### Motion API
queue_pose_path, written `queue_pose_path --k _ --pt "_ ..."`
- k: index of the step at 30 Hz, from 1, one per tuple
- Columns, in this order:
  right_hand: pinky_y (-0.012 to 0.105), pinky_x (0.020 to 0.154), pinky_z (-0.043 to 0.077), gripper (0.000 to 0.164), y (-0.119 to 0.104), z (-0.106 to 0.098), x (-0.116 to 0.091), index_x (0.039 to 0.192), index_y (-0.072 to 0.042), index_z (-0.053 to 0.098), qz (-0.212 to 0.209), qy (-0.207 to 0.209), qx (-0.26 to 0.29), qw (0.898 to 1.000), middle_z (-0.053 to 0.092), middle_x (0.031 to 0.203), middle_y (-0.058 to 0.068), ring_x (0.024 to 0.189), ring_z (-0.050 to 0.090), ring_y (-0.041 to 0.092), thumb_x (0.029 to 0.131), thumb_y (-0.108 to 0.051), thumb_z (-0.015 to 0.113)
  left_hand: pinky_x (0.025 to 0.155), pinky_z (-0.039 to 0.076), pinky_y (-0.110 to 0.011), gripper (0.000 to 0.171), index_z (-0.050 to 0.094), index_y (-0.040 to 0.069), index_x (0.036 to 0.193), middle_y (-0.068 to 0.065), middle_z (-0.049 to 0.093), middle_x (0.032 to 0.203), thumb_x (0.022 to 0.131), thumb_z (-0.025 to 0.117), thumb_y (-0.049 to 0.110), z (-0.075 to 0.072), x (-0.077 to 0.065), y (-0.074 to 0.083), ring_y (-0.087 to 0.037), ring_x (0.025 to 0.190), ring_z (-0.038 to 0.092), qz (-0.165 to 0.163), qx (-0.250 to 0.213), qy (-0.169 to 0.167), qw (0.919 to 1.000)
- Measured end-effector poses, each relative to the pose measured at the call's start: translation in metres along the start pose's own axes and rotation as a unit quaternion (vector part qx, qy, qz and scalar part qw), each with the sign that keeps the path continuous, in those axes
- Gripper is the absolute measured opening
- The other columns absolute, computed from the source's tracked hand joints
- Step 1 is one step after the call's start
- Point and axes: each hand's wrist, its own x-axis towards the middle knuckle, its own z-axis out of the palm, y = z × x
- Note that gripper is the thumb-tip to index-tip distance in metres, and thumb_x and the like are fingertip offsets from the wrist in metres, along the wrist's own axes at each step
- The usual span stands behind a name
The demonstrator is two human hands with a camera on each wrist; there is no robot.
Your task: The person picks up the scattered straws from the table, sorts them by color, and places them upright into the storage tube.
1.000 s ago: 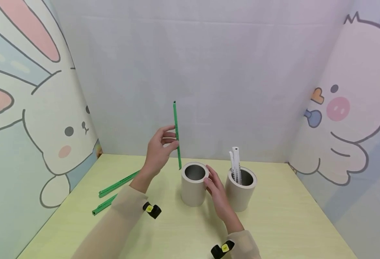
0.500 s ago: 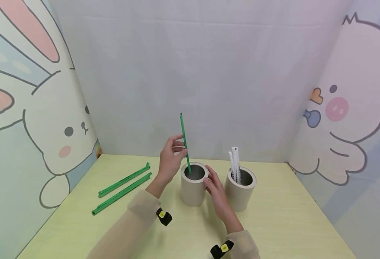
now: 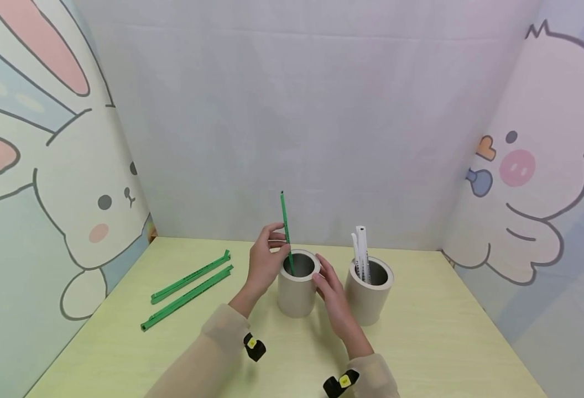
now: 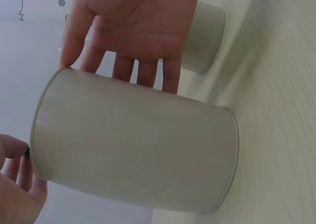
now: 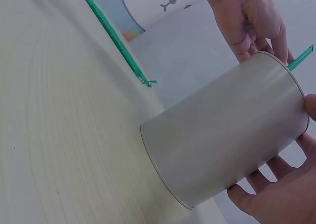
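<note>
My left hand (image 3: 266, 262) pinches a slim green wrapped straw (image 3: 285, 215) that stands nearly upright, its lower end inside a light beige cylindrical cup (image 3: 296, 298). In the right wrist view the straw's top (image 5: 302, 57) sticks out beyond the cup rim. My right hand (image 3: 335, 301) holds the same cup from its right side; the left wrist view shows its thumb at the rim and its fingertips (image 4: 170, 81) against the wall. Two more green wrapped straws (image 3: 187, 298) lie side by side on the table at the left.
A second beige cup (image 3: 369, 304) stands just right of my right hand, with several white wrapped straws (image 3: 363, 251) in it. Cloth with cartoon animals hangs on both sides, and a pale curtain (image 3: 292, 127) stands behind the light wooden table (image 3: 431, 354).
My left hand has moved right and then down, bringing the green straw from left of the cup into its mouth. My right hand and both cups have stayed put.
</note>
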Motion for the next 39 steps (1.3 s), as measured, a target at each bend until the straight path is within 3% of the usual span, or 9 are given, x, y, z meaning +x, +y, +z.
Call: queue_pose_path --k 9,15,19,24,29,34,39 --pt "0.062 0.127 0.025 0.058 -0.001 -0.002 -0.001 0.167 -0.021 0.032 -0.001 -0.002 -0.004 1.0 0.038 0.167 0.017 0.155 0.034 0.038 0.113 -0.032 0.049 0.094 0.061 -0.045 0.052 0.059 0.018 0.145 -0.006 0.07 0.121 0.097 0.071 0.007 -0.006 -0.001 0.0 -0.023 0.113 0.071 0.007 0.005 0.004 1.0" --pt "0.062 0.127 0.025 0.058 -0.001 -0.002 -0.002 0.168 -0.021 0.031 0.004 -0.001 -0.008 1.0 0.036 0.168 0.018 0.156 0.033 0.039 0.113 -0.031 0.049 0.097 0.061 -0.045 0.05 0.058 0.019 0.146 -0.007 0.07 0.122 0.098 0.072 0.009 -0.014 -0.001 -0.002 -0.024 0.115 0.071 0.015 0.022 0.001 0.9997" --pt "0.062 0.127 0.025 0.058 0.0 -0.002 -0.002 0.168 -0.022 0.031 0.01 -0.002 -0.005 1.0 0.036 0.169 0.017 0.156 0.033 0.039 0.113 -0.032 0.049 0.097 0.061 -0.043 0.049 0.059 0.019 0.145 -0.007 0.07 0.122 0.099 0.072 0.009 -0.029 0.0 -0.001 -0.024 0.116 0.071 0.021 0.044 -0.011 0.9988" --pt "0.061 0.127 0.026 0.059 0.0 -0.001 -0.002 0.168 -0.021 0.032 0.006 -0.004 -0.003 1.0 0.036 0.169 0.017 0.156 0.034 0.038 0.113 -0.032 0.05 0.094 0.062 -0.043 0.05 0.059 0.015 0.145 -0.009 0.07 0.124 0.098 0.073 0.004 -0.06 0.003 -0.001 -0.026 0.113 0.071 0.052 0.095 -0.045 0.9932" --pt "0.061 0.127 0.027 0.058 0.0 -0.001 -0.002 0.167 -0.021 0.032 0.002 -0.002 -0.006 1.0 0.036 0.168 0.017 0.155 0.034 0.038 0.113 -0.031 0.05 0.09 0.063 -0.042 0.053 0.06 0.012 0.146 -0.012 0.07 0.126 0.096 0.075 0.001 -0.099 0.005 -0.014 -0.03 0.11 0.073 0.084 0.194 -0.092 0.973" --pt "0.061 0.127 0.027 0.058 0.0 -0.001 -0.001 0.167 -0.022 0.033 0.002 -0.001 -0.009 1.0 0.036 0.168 0.017 0.156 0.034 0.037 0.113 -0.031 0.05 0.089 0.062 -0.046 0.05 0.063 0.008 0.143 -0.015 0.069 0.128 0.096 0.076 0.001 -0.14 -0.001 -0.03 -0.035 0.109 0.072 0.084 0.294 -0.16 0.9387" --pt "0.061 0.126 0.027 0.058 0.0 0.001 -0.002 0.167 -0.021 0.033 0.001 0.0 -0.009 1.0 0.037 0.168 0.018 0.156 0.034 0.038 0.113 -0.031 0.05 0.083 0.062 -0.044 0.044 0.067 0.005 0.135 -0.015 0.071 0.125 0.093 0.077 -0.003 -0.174 -0.011 -0.045 -0.03 0.099 0.073 0.092 0.356 -0.2 0.9082"
